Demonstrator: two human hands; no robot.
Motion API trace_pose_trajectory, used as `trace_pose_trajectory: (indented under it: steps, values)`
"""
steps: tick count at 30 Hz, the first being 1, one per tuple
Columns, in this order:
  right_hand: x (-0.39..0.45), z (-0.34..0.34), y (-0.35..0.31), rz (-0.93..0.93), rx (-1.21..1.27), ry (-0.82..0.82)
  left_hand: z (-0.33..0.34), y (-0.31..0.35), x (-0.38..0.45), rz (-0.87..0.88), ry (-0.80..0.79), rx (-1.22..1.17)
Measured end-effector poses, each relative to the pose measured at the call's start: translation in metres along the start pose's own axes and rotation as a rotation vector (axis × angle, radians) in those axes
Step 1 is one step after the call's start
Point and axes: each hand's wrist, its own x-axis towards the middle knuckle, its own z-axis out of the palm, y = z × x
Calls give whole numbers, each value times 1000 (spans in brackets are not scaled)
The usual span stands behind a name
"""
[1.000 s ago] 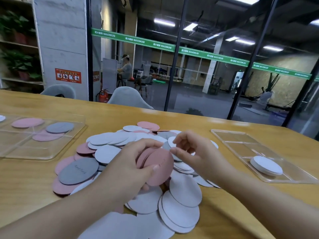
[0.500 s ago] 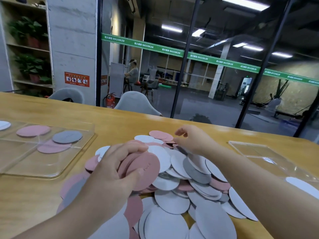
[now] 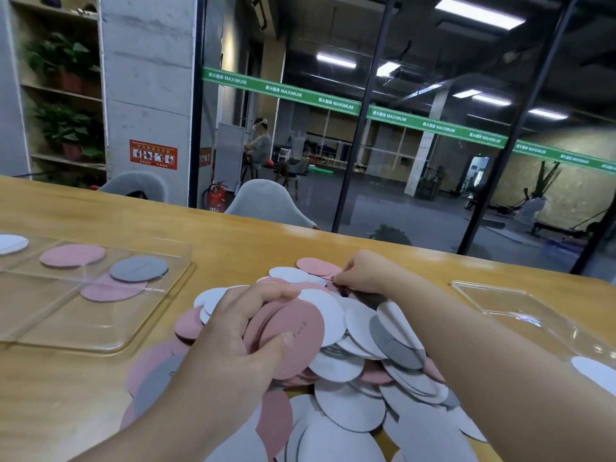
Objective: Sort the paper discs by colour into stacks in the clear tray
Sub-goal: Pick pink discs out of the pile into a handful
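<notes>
Matt paper discs point(image 3: 350, 331) on smooth varnished wood table point(image 3: 233, 248); glossy clear plastic tray point(image 3: 110, 338).

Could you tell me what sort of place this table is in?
Probably a gym's lounge or office area: a glass partition with a green MAXIMUM banner looks onto an exercise floor, beside a plant shelf and grey chairs.

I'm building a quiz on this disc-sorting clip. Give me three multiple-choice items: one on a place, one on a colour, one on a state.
1. Where does the grey disc in the left tray lie?
A. On a pink disc
B. On bare table
C. In the pile

2. What colour are the discs held in the left hand?
A. White
B. Pink
C. Grey

3. What is the right hand doing?
A. Resting flat
B. Pinching at the pile's far edge
C. Lifting a tray

Answers: 1 A, the grey disc overlaps a pink disc in the left tray. 2 B, the left hand grips pink discs. 3 B, the right hand has curled fingertips at the pile.
</notes>
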Motion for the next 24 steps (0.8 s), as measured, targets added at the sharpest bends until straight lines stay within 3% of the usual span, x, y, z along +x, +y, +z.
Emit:
trace_pose_trajectory:
  steps: [4, 8, 13, 16, 20, 24]
  values:
    - [-13, -7, 3, -110, 56, 143, 0, -2, 0, -2, -5, 6]
    - [-31, -16, 9, -296, 105, 391, -2, -5, 1, -5, -8, 14]
    - [-69, -29, 13, -543, 333, 495, -2, -6, 2, 1, -12, 36]
    - [-96, -30, 14, -653, 447, 477, -2, -6, 2, 10, -11, 65]
    - [-119, -26, 15, -735, 492, 291, -2, -7, 2, 16, -19, 59]
    - [-130, -24, 9, -757, 298, 225, -4, -5, 1, 3, -26, -8]
